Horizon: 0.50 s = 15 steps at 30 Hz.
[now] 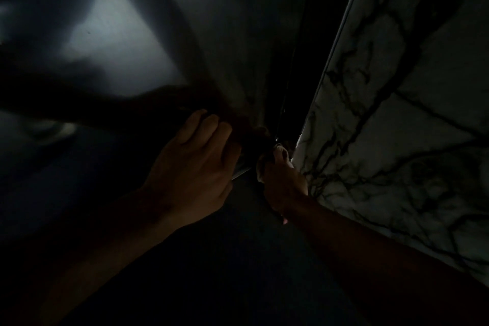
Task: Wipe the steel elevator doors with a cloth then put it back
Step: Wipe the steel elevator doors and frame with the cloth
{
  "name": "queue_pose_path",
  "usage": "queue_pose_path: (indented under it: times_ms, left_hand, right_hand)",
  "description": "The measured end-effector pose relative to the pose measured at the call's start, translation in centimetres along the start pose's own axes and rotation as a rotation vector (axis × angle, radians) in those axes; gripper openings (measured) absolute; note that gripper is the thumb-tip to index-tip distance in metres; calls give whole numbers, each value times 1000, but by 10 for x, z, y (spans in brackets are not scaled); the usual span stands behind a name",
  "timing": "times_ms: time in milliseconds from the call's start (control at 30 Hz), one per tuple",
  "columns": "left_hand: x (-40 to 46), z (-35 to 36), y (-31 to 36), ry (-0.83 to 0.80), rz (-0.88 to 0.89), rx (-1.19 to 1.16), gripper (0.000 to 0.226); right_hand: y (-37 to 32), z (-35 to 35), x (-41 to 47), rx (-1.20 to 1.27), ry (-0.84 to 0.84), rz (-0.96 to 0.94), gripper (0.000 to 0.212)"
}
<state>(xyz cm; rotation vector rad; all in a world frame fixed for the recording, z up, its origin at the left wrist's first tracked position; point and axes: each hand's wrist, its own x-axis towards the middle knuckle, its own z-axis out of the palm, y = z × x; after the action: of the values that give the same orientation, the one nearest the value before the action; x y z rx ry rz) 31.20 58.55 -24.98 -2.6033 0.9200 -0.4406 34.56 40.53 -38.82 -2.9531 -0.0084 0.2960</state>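
The light is poor. Down at the bottom corner of the steel door point(127, 42), beside the marble wall point(397, 114), the right hand point(281, 185) bunches a pale cloth point(280, 152) against the door's edge. The left hand point(195, 167) rests flat on the door, fingers relaxed. Wiping looks still underway; putting the cloth back is not yet done.

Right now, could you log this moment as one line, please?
right hand grips cloth low at door edge | left hand rests open on steel door | marble wall beside
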Motion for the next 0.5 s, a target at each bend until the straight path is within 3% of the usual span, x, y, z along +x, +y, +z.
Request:
queue_pose_path:
  times_ms: [133,267,333,400,500]
  left_hand:
    - [-7,6,0,8,39,-51,41]
    - [-16,14,0,2,33,-79,41]
    - [-21,18,1,4,21,-113,42]
    - [-26,20,1,-4,20,-137,43]
    - [-33,21,1,-22,15,-144,42]
  right_hand:
    - [0,13,-12,-158,183,0,63]
    - [-17,27,-24,5,379,172,77]
    - [-27,30,-21,122,387,303,84]
    - [-34,27,-10,204,392,398,79]
    - [-35,29,4,170,275,416,81]
